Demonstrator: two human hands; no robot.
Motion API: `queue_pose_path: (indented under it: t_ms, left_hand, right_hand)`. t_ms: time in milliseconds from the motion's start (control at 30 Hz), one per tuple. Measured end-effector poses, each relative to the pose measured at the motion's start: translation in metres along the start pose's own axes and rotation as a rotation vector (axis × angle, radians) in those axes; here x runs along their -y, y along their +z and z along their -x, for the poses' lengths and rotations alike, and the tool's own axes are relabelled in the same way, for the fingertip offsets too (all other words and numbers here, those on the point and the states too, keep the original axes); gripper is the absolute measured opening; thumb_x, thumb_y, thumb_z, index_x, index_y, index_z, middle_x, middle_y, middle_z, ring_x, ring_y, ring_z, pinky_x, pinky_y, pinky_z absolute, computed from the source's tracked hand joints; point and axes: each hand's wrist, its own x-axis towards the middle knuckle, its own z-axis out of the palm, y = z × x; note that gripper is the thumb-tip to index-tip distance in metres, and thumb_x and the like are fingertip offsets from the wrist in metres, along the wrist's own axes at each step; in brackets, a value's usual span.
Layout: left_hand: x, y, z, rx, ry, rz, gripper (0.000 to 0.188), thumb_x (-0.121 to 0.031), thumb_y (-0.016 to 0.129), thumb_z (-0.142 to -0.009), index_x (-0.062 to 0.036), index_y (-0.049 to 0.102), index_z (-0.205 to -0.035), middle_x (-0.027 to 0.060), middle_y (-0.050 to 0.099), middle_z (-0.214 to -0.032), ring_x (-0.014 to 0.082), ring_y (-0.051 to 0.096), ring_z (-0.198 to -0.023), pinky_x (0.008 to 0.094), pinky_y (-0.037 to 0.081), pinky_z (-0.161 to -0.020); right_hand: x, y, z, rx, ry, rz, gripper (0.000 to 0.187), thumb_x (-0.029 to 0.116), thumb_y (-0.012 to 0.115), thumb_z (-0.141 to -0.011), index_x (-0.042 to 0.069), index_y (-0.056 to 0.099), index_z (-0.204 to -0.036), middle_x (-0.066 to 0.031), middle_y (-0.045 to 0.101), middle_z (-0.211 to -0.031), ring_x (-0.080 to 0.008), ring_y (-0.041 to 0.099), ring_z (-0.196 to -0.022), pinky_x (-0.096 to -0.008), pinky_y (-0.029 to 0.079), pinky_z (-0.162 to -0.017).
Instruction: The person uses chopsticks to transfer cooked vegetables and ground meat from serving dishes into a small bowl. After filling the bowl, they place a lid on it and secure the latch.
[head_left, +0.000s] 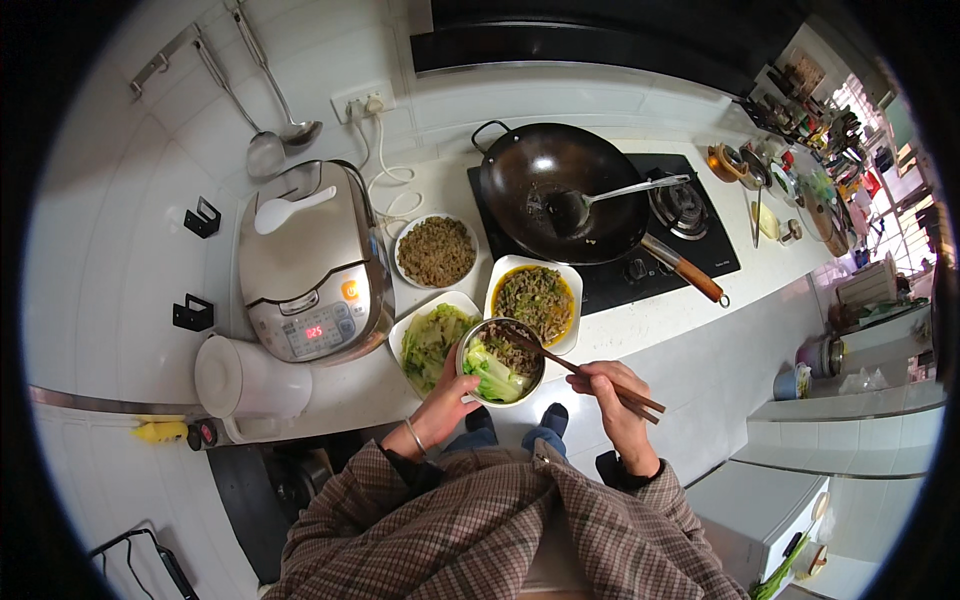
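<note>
My left hand (440, 410) is closed round the side of a bowl (463, 362) that holds pale green cooked lettuce (495, 378) and brown minced food. In my right hand (615, 405) is a pair of dark wooden chopsticks (590, 376), their tips down in the brown food inside the bowl. Just left of the bowl, a white plate of cooked greens (435, 340) rests near the counter's front edge. Behind the bowl stands a square white dish (569, 345) of chopped brown and green food in yellow oil. A round dish of brown mince (436, 250) sits farther back.
A rice cooker (310, 260) with a white rice paddle (295, 208) on its lid stands left, beside a white jug (250, 378). On the black gas stove (700, 240) rests a wok (565, 160) with a ladle (635, 188) in it; its wooden handle juts over the front edge.
</note>
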Motion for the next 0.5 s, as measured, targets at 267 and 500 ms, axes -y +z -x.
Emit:
queue_pose_path:
  t_ms: [267,500]
  left_hand:
    - [-0.001,0.001,0.001,-0.036,0.007,-0.006,0.092,-0.021,0.059,-0.093,-0.0225,0.002,-0.165,0.0089,0.030,-0.161,0.0269,0.040,-0.143,0.0515,0.039,-0.114]
    - [0.003,0.000,-0.005,-0.035,0.033,-0.013,0.097,-0.019,0.060,-0.092,-0.0208,-0.003,-0.166,0.0099,0.030,-0.161,0.0278,0.040,-0.143,0.0521,0.039,-0.113]
  right_hand:
    - [0.014,-0.011,0.012,-0.002,-0.124,0.043,0.018,0.005,0.061,-0.100,-0.010,0.072,-0.098,-0.0184,0.072,-0.099,-0.0265,0.075,-0.084,-0.0334,0.063,-0.076]
    - [0.015,0.004,0.007,0.083,-0.146,0.180,0.013,0.006,0.068,-0.096,-0.004,0.076,-0.099,-0.0139,0.074,-0.095,-0.0213,0.072,-0.084,-0.0321,0.060,-0.075]
